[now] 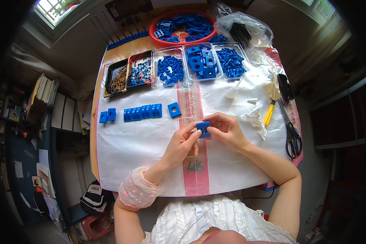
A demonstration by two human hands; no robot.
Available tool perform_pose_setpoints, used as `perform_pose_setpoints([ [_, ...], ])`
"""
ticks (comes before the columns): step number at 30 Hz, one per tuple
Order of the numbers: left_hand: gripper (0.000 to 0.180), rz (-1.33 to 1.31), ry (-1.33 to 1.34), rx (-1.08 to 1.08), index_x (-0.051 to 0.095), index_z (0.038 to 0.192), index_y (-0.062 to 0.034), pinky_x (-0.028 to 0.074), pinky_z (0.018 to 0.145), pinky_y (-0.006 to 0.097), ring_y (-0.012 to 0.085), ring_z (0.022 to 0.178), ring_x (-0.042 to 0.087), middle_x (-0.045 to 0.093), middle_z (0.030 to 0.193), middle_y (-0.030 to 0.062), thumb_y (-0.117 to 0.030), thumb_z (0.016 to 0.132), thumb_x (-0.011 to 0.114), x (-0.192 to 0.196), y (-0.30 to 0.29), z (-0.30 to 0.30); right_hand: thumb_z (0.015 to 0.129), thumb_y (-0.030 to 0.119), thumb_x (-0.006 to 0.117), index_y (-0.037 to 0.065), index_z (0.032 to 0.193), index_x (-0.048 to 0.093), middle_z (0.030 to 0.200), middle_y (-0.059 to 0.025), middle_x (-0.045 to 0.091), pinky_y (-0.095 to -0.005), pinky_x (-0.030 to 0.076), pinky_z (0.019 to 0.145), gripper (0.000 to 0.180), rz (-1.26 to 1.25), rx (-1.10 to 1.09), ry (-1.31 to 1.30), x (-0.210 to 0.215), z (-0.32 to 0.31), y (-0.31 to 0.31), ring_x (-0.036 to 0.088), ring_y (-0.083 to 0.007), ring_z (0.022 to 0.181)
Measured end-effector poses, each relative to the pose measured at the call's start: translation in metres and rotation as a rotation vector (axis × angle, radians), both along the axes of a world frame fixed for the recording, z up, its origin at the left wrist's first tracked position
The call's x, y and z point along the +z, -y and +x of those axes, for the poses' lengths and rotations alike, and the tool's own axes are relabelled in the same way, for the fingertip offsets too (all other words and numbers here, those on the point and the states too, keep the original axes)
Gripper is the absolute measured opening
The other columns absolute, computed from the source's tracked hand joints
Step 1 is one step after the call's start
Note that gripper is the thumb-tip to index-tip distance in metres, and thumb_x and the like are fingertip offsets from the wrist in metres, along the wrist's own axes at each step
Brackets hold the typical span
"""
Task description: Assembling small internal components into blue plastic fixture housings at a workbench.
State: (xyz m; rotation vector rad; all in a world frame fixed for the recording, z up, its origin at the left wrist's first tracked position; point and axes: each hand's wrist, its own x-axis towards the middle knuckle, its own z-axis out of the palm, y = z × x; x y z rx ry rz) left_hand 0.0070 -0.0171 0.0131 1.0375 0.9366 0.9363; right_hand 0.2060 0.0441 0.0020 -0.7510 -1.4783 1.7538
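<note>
Above glossy sheeting (130, 146), left grip (178, 143) and right grip (228, 132) pinch a squarish blue piece (202, 126).

A squarish blue piece (203, 125) is held between left hand (180, 142) and right hand (229, 132). It is partly covered.

Left hand (180, 144) and right hand (228, 132) hold a blue piece (202, 126) over the white table cover (142, 142)

From my head, the one camera (a wide fisheye) looks down and forward, fairly near, over my hands (179, 142) to the tabletop's far edge (148, 38).
</note>
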Motion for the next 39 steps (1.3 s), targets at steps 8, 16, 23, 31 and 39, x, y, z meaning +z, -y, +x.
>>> perform_pose_setpoints([
  [8,0.033,-0.022,0.001,-0.006,0.051,0.132,-0.0010,0.046,0.048,0.018,0.0063,0.051,0.058,0.070,0.100,0.0108,-0.016,0.102,0.047,-0.005,-0.003,-0.001,0.090,0.001,0.064,-0.003,0.113,0.063,0.099,-0.0058,0.068,-0.0230,0.057,0.071,0.023,0.040,-0.019,-0.025,-0.005,-0.002,0.001,0.065,-0.0088,0.085],
  [16,0.033,-0.022,0.011,-0.019,0.050,0.132,-0.0016,0.046,0.048,0.018,0.0067,0.052,0.059,0.070,0.100,0.0108,-0.015,0.102,0.046,-0.007,-0.003,-0.002,0.090,0.001,0.064,-0.002,0.112,0.064,0.099,-0.0055,0.068,-0.0226,0.056,0.070,0.022,0.049,-0.022,-0.024,-0.006,-0.003,0.001,0.065,-0.0084,0.084],
  [23,0.033,0.003,-0.007,-0.009,0.051,0.133,-0.0024,0.045,0.048,0.018,0.0064,0.052,0.059,0.070,0.099,0.0076,-0.015,0.102,0.046,-0.011,-0.003,-0.002,0.090,-0.001,0.064,-0.002,0.112,0.063,0.100,-0.0059,0.068,-0.0230,0.057,0.071,0.022,0.052,-0.026,-0.049,-0.006,-0.004,0.001,0.066,-0.0091,0.086],
  [31,0.034,0.004,-0.005,0.000,0.050,0.133,-0.0023,0.046,0.049,0.017,0.0057,0.052,0.058,0.069,0.100,0.0085,-0.015,0.102,0.046,-0.009,-0.003,-0.001,0.090,-0.001,0.063,-0.002,0.113,0.063,0.101,-0.0057,0.068,-0.0230,0.057,0.072,0.022,0.064,-0.035,-0.042,-0.008,-0.004,0.001,0.066,-0.0092,0.087],
  [39,0.033,0.014,-0.013,0.010,0.051,0.132,-0.0013,0.047,0.049,0.017,0.0061,0.053,0.058,0.070,0.100,0.0098,-0.014,0.102,0.045,-0.006,-0.003,0.001,0.090,-0.001,0.064,-0.002,0.112,0.063,0.099,-0.0055,0.068,-0.0226,0.057,0.072,0.022,0.065,-0.042,-0.039,-0.008,-0.004,0.001,0.066,-0.0085,0.087],
])
